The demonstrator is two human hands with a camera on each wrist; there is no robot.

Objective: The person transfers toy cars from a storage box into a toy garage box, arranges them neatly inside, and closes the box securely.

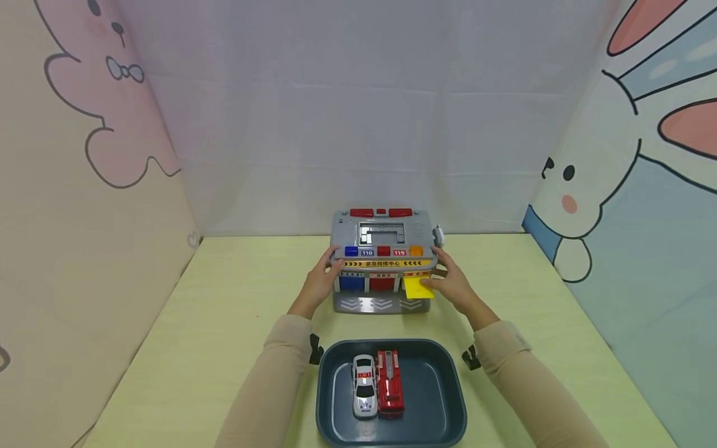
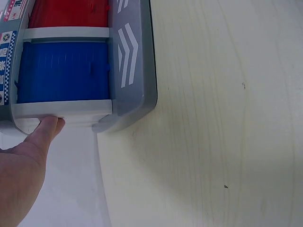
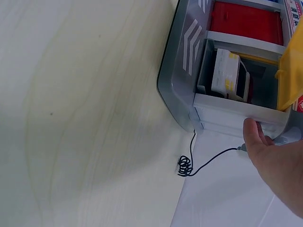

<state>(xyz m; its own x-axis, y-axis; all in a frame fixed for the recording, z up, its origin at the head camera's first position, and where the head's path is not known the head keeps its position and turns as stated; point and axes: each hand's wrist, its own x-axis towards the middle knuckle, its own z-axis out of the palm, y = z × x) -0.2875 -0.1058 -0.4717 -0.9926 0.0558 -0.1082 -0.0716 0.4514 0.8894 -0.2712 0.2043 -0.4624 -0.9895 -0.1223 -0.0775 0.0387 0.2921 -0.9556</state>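
A grey toy emergency station (image 1: 382,303) stands at the back of the table, with a blue door (image 1: 351,284), a red door (image 1: 382,284) and a yellow door (image 1: 416,287). The yellow door is swung outward; the others are closed. My left hand (image 1: 318,285) holds the station's left side, thumb against the side wall in the left wrist view. On the opposite side, my right hand (image 1: 456,287) grips the wall beside the yellow door. Inside that bay, the right wrist view shows a white toy vehicle (image 3: 226,73) with yellow markings.
Nearer me is a dark blue-grey tray (image 1: 437,386) holding a white toy police car (image 1: 365,386) and a red toy fire engine (image 1: 389,384). A coiled black cord (image 3: 185,166) hangs at the station's right side. A white curtain (image 1: 358,124) stands close behind.
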